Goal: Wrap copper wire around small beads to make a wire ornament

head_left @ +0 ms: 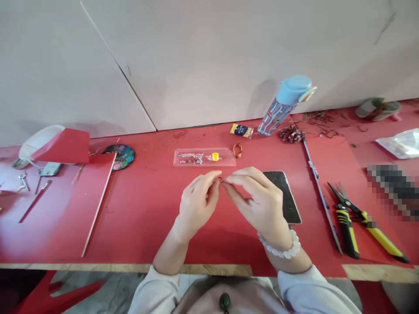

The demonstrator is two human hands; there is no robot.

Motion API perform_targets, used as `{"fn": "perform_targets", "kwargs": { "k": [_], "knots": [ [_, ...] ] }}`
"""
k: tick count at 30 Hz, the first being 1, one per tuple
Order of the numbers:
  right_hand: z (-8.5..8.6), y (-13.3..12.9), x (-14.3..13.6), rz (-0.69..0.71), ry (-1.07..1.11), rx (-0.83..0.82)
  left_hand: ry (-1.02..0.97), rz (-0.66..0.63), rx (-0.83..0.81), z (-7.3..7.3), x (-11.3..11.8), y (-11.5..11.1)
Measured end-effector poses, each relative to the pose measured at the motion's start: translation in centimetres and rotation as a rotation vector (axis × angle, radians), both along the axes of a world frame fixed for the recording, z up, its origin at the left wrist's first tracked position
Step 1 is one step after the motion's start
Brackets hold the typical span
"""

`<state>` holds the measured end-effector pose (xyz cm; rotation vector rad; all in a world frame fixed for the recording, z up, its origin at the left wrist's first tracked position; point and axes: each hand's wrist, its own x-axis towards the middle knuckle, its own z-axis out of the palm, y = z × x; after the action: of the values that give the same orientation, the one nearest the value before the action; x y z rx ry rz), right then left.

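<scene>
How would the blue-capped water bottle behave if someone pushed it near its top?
The water bottle is tall and narrow and already seems to lean toward the wall, so it would probably tip easily. It looks clear and nearly empty, so likely light. Once down, its round body may roll.

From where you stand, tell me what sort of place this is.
Probably a small craft or jewellery-making bench. A clear tray of beads lies on the red table, yellow-handled cutters wait at the right, and both hands, left and right, pinch a tiny red piece.

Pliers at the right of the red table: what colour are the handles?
Yellow and black handles on the pliers, clearest in the head view.
</scene>
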<state>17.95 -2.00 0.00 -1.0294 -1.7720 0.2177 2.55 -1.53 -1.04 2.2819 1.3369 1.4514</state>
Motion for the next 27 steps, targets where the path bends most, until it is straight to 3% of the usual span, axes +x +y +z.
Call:
{"fn": "perform_targets", "kwargs": {
  "k": [7,12,15,19,22,27],
  "knots": [
    [-0.2,-0.3,-0.1,0.011,0.03,-0.104,0.023,-0.027,0.099,-0.1,0.2,0.1],
    [0.3,-0.5,0.6,0.211,0.366,-0.433,0.149,-0.039,0.26,0.0,0.5,-0.4],
    [0.6,-0.6,1.4,0.246,0.549,-0.531,0.148,-0.107,0.228,0.1,0.8,-0.7],
    [0.5,-0.4,1.9,0.175,0.599,-0.517,0.013,-0.137,0.023,0.4,0.6,-1.1],
    [0.1,-0.2,1.9,0.151,0.607,-0.388,-0.119,-0.144,-0.117,0.7,0.2,-1.2],
    [0.4,-0.2,1.5,0.202,0.349,-0.188,-0.196,-0.143,-0.143,0.6,0.0,-1.1]
  ]
}}
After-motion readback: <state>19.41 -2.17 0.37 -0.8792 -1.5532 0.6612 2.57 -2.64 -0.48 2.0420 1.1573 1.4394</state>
